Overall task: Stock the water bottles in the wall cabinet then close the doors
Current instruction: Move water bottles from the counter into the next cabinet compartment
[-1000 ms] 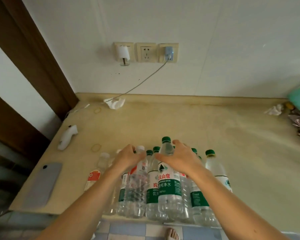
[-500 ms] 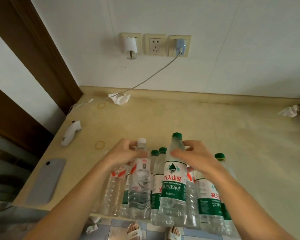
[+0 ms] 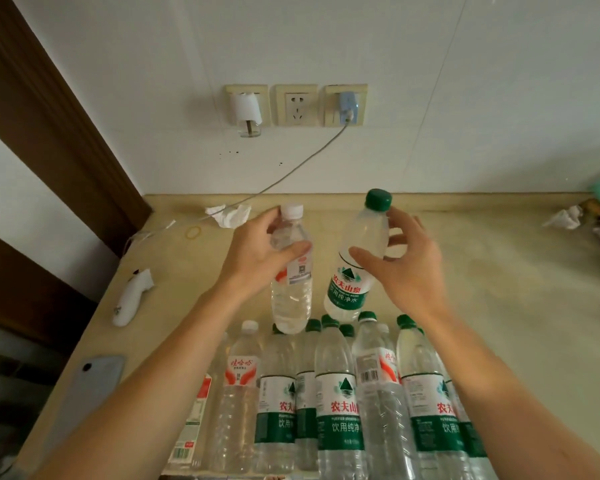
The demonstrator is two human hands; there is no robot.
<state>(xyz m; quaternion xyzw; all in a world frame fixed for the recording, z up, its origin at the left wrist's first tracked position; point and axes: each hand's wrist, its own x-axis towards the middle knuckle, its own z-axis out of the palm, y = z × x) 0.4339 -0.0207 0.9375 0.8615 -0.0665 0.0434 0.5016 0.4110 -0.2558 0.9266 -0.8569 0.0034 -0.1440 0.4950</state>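
The left hand [image 3: 257, 258] grips a white-capped water bottle [image 3: 290, 271] and the right hand [image 3: 407, 268] a green-capped water bottle [image 3: 355, 261], both lifted above the cluster of bottles [image 3: 336, 403] at the countertop's [image 3: 499, 306] near edge. Stocking looks barely begun: many bottles wait, and no wall cabinet is in view.

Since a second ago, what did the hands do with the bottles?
Each hand took one bottle out of the group and lifted it. The left hand now holds the white-capped bottle up, and the right hand holds the green-capped bottle, tilted. The other bottles stayed standing at the counter edge; the phone did not move.
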